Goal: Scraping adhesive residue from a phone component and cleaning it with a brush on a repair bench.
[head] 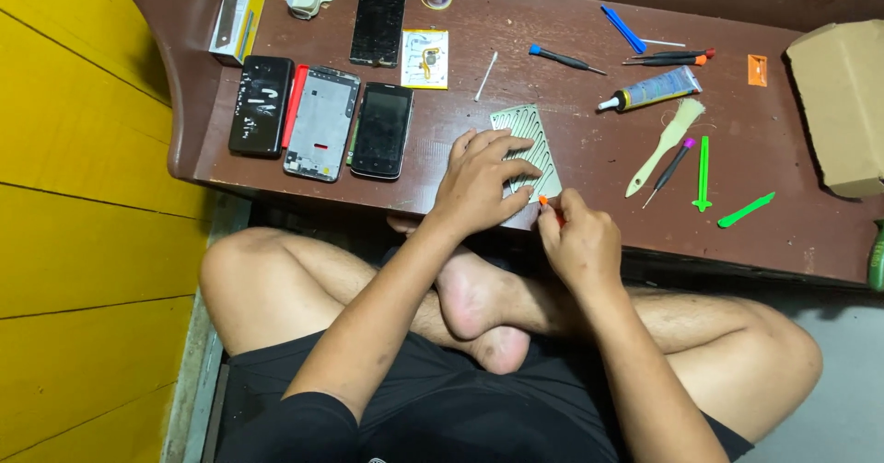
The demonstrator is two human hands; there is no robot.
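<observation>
My left hand (481, 179) lies flat on a pale grey ribbed panel (525, 130) near the front edge of the dark brown table (589, 150), pressing it down. My right hand (580, 240) is closed around a small orange-tipped tool (546, 202), whose tip sits at the panel's lower right corner. I sit cross-legged below the table edge, with my bare foot under both hands.
Left of the hands lie three phones and a silver phone frame (322, 124). To the right are a glue tube (652, 90), a brush (665, 146), green pry tools (703, 174), screwdrivers (564, 59) and a cardboard box (843, 104). A yellow wall stands at the left.
</observation>
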